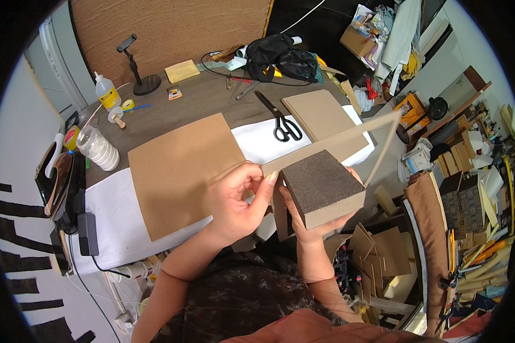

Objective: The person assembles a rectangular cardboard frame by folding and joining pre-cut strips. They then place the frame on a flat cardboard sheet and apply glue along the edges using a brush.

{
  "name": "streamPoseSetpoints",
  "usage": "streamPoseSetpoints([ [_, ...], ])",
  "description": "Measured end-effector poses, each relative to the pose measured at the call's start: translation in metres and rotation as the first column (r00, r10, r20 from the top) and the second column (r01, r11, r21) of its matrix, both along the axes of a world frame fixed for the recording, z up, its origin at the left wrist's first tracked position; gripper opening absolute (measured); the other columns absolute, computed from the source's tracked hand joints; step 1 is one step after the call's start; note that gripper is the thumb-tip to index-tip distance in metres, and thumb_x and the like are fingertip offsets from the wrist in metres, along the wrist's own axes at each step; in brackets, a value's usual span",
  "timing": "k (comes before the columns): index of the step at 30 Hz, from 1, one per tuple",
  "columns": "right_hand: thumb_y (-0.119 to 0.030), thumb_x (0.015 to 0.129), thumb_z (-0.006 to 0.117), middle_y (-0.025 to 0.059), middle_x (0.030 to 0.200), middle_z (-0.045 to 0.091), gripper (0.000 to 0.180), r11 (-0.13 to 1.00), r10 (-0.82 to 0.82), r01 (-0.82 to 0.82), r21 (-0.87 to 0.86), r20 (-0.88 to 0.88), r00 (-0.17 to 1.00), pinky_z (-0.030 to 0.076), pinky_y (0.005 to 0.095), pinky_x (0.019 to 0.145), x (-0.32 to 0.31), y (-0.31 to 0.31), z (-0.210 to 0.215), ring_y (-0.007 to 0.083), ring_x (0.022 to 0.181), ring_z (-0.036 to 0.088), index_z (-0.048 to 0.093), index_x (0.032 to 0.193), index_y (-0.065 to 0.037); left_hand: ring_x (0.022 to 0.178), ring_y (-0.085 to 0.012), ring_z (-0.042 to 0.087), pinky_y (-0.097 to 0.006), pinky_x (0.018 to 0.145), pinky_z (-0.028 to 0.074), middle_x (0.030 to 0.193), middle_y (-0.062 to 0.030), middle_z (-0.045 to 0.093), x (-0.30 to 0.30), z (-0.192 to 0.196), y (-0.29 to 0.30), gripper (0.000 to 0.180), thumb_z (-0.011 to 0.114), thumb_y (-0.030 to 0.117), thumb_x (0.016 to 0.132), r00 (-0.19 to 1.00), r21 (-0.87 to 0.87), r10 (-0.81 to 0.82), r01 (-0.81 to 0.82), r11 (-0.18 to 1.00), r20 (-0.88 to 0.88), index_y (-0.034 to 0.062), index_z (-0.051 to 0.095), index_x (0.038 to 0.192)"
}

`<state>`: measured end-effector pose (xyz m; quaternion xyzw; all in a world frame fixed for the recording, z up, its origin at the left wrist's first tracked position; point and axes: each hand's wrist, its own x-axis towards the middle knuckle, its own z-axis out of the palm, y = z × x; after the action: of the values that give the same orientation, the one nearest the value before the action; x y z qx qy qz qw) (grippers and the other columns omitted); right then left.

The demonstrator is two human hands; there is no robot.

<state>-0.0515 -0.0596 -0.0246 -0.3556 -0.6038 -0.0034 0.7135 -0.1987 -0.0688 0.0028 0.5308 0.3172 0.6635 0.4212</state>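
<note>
My left hand is closed, thumb and fingers pinching the near end of a long, narrow cardboard strip. That strip runs up and to the right, then bends sharply back toward a square block with a rough, dark brown top and pale sides. Supporting the block from below is my right hand, its fingers wrapped round the side and far corner. A cardboard flap hangs down between the two hands. Beneath the strip, on the table, lie black-handled scissors and a stack of grey-brown boards.
A large brown sheet rests on white cloth. To the left stand a clear jar, a glue bottle and an iron. A phone stand and black bag are farther back. Cardboard scraps crowd the lower right.
</note>
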Motion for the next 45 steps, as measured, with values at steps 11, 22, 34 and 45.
streamPoseSetpoints([
  [11,-0.017,0.057,0.097,0.0169,0.131,0.046,0.094,0.985,0.003,0.0,-0.172,0.015,1.0,0.045,0.0412,0.1,0.01,0.001,-0.006,0.0301,0.119,0.053,0.043,0.133,-0.005,0.059,-0.0037,0.051,-0.02,0.051,0.043,0.068,-0.0007,0.055,-0.001,-0.002,0.003,0.018,0.065,-0.005,0.093,1.0,0.035,0.024,-0.024,0.999,-0.019,-0.0019,0.054,0.078],
  [22,-0.058,0.071,0.082,0.016,0.146,0.038,0.11,0.967,-0.083,0.016,-0.255,-0.255,0.963,0.029,0.0476,0.114,0.055,-0.042,-0.015,0.0312,0.136,0.037,0.03,0.148,0.001,0.052,-0.0072,0.055,-0.021,0.045,0.041,0.071,-0.0026,0.06,-0.028,-0.005,0.014,0.014,0.064,0.0,0.095,0.954,-0.164,-0.032,0.084,0.983,0.297,0.0014,0.056,0.083],
  [34,-0.042,0.076,0.071,0.0242,0.129,0.052,0.089,0.878,0.378,-0.34,-0.338,0.055,0.924,0.043,0.0416,0.099,0.042,-0.021,0.011,0.0321,0.114,0.055,0.042,0.143,0.01,0.054,-0.0074,0.056,-0.021,0.047,0.044,0.071,-0.002,0.06,-0.023,-0.012,0.014,0.011,0.063,0.001,0.096,0.949,-0.101,-0.006,0.04,0.994,0.316,0.002,0.057,0.087],
  [45,-0.035,0.081,0.066,0.0225,0.124,0.057,0.069,0.769,0.568,-0.522,-0.369,0.021,0.823,0.046,0.0351,0.094,0.014,-0.004,0.008,0.0291,0.109,0.06,0.056,0.134,0.008,0.056,-0.0068,0.058,-0.02,0.049,0.046,0.071,-0.0026,0.06,-0.015,-0.011,0.007,0.01,0.061,-0.002,0.097,0.97,-0.031,-0.036,0.045,0.999,0.242,0.0,0.056,0.089],
])
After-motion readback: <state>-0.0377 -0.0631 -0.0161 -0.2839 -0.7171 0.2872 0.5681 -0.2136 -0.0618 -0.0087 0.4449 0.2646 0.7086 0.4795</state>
